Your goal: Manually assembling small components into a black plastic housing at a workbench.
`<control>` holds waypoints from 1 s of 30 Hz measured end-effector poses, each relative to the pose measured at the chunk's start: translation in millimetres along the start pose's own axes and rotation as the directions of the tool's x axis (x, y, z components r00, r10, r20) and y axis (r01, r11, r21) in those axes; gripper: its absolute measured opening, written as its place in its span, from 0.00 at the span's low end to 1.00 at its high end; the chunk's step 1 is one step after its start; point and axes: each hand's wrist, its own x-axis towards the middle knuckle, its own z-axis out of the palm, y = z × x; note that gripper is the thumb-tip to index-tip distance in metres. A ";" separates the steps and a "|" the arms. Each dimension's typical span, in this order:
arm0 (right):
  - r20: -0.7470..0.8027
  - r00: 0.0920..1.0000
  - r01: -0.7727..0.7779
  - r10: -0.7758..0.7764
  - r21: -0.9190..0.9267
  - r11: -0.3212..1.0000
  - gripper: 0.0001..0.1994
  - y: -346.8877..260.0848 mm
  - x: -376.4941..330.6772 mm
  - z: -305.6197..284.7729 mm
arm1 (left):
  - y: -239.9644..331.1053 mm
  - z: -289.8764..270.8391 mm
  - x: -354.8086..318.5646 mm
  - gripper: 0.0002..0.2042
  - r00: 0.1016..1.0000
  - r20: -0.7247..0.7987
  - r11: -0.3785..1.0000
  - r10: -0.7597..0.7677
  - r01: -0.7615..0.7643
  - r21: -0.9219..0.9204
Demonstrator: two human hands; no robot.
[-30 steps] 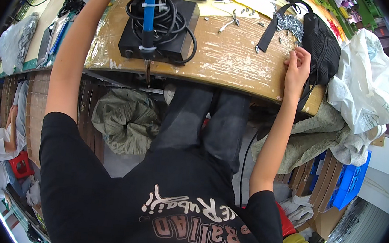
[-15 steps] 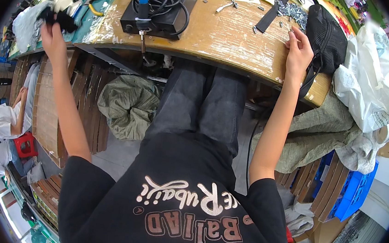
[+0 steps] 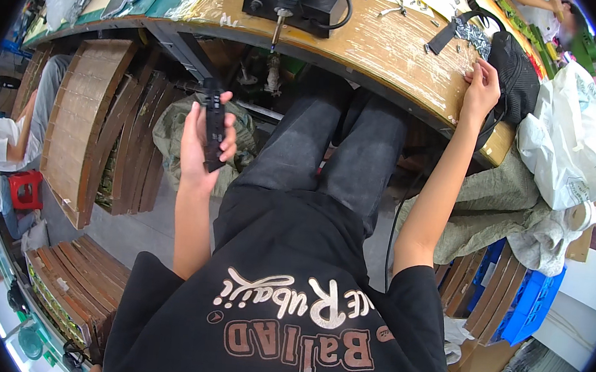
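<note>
My left hand (image 3: 192,152) is closed round a narrow black bar-shaped piece (image 3: 213,125), held upright in front of the bench's edge, above the floor. Its exact kind cannot be made out. On the right, my right hand (image 3: 481,96) rests at the wooden bench top (image 3: 394,56), fingers curled together toward the thumb. Whatever they may pinch is too small to see. Just beside that hand lies a black mesh bag (image 3: 519,74). Beyond it is a heap of small metal screws (image 3: 474,37), next to a flat black strap (image 3: 441,39).
A black box with coiled cable (image 3: 257,2) stands on the bench, a metal-tipped driver (image 3: 279,27) hanging before it. White plastic bags (image 3: 564,138) hang at right. Stacked brown trays (image 3: 84,118) and a woven sack (image 3: 168,132) stand below. Another person (image 3: 8,139) sits at left.
My left hand has come from the bench's far left down toward my lap, bringing the black piece. The view has shifted. My right hand stays by the mesh bag.
</note>
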 end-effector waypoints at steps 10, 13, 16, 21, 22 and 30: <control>0.028 0.998 -0.050 0.048 0.057 0.997 0.07 1.3 -4.1 -2.8 | -21.0 8.1 2.5 0.25 0.984 0.107 0.985 -0.140 0.128 0.113; 0.025 1.000 -0.020 0.020 0.029 0.999 0.07 3.4 -0.8 -5.9 | -22.5 16.5 6.7 0.24 0.971 0.083 0.974 -0.223 0.220 0.050; 0.035 0.999 -0.033 0.031 0.051 0.998 0.07 5.9 -0.8 -8.3 | -23.9 22.3 8.2 0.21 0.977 0.033 0.968 -0.210 0.203 0.150; 0.040 0.997 -0.060 0.060 -0.001 0.998 0.08 -1.3 -4.0 -6.7 | -32.3 20.7 10.6 0.17 0.978 0.031 0.970 -0.205 0.199 0.137; 0.038 0.997 -0.067 0.066 0.018 0.998 0.08 -4.0 -6.0 -4.1 | -31.7 21.4 10.2 0.17 0.976 0.026 0.963 -0.216 0.209 0.168; 0.042 0.992 -0.119 0.118 0.037 0.992 0.10 -0.7 -2.6 -9.5 | -24.8 4.0 19.2 0.16 0.945 0.032 0.912 -0.325 0.304 0.273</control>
